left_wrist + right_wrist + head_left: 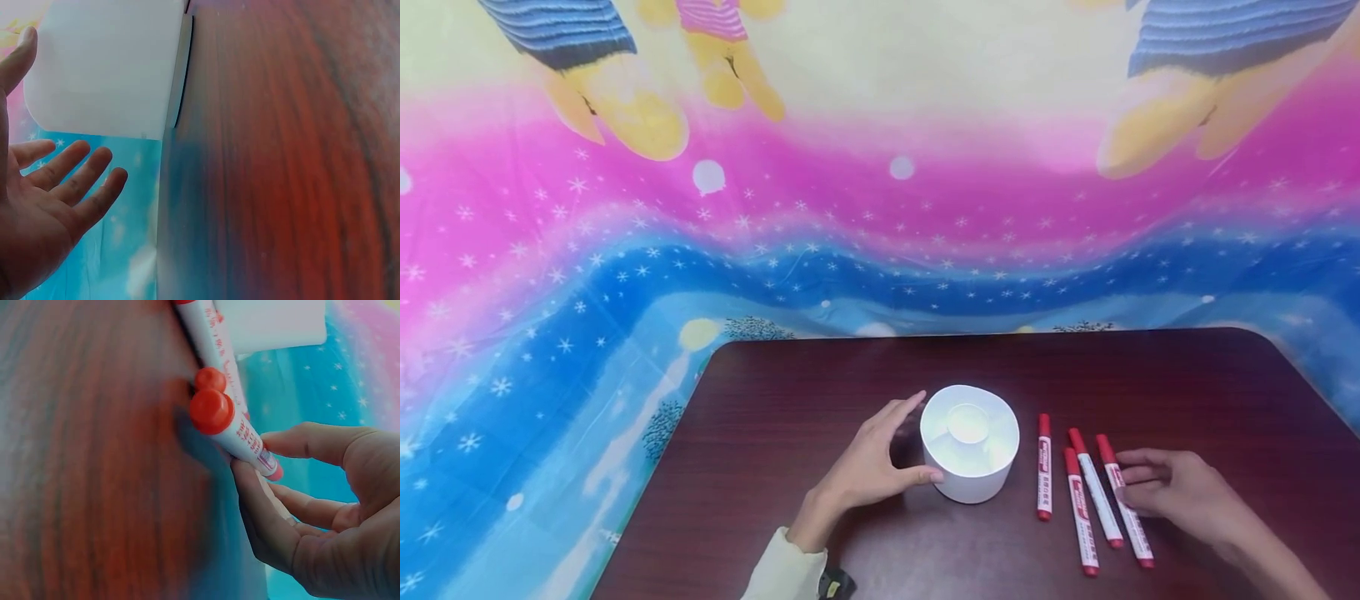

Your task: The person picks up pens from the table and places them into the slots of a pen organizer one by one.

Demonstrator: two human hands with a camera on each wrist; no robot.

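A white round container (973,487) with a raised cylinder in its middle stands on the table. Around its left side curves my left hand (868,462), thumb by the front of the rim and fingers stretched out behind. In the left wrist view the fingers of that hand (56,206) are spread, close to the container's white wall (106,69). My right hand (1187,496) pinches the rightmost red-capped marker (1135,527) between thumb and fingers. The right wrist view shows this marker (240,434) lying between the thumb and fingertips.
Three more red-capped markers lie between the container and my right hand: one apart on the left (1044,475), then a front one (1081,517) and a tilted one (1099,496). Behind the dark wooden table (820,375) hangs a colourful printed cloth (850,208).
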